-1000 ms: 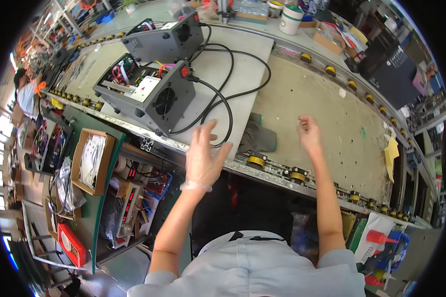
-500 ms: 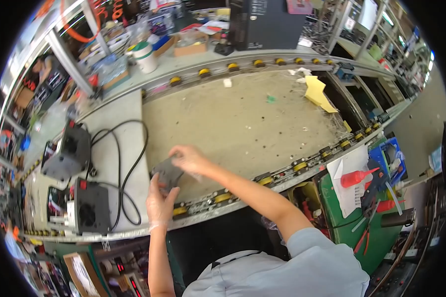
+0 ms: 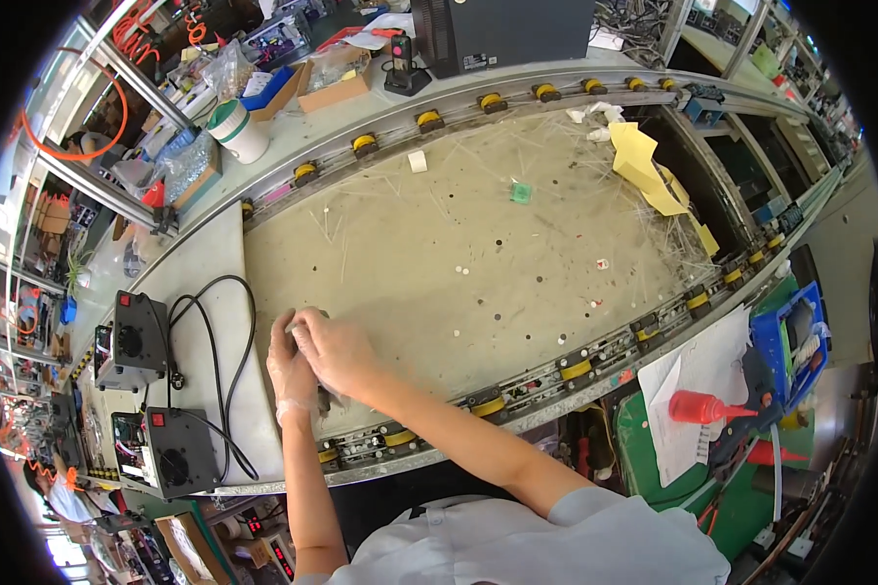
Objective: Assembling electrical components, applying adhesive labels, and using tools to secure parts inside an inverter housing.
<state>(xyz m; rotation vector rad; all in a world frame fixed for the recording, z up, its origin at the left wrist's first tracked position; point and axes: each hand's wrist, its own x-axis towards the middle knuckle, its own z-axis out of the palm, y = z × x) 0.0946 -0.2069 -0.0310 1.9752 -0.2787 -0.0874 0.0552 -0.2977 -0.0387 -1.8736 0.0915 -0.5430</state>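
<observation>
My left hand (image 3: 289, 372) and my right hand (image 3: 335, 353) are together over the near left of the conveyor bed, beside the edge of a pale board. Between them is a dark grey flat piece (image 3: 326, 400), mostly hidden by my hands; only bits of it show. The left fingers wrap its side, while the right fingers are bent and pinched together at its top. Thin, see-through gloves seem to cover both hands. Left of them, on the pale board (image 3: 210, 255), stand two black box-shaped units, a farther one (image 3: 139, 341) and a nearer one (image 3: 187, 450), with red switches and a black cable (image 3: 252, 341).
Yellow rollers (image 3: 493, 101) line both long sides of the bed (image 3: 410, 244). Torn yellow paper (image 3: 644, 166), a green scrap (image 3: 521, 192) and small bits lie on it. At right, a green mat holds a red squeeze bottle (image 3: 702, 407) and a blue bin (image 3: 800, 341).
My hands have drawn close together around the grey piece, which was plainly visible between them before. The right hand has come left and down. The whole view has shifted and turned a little.
</observation>
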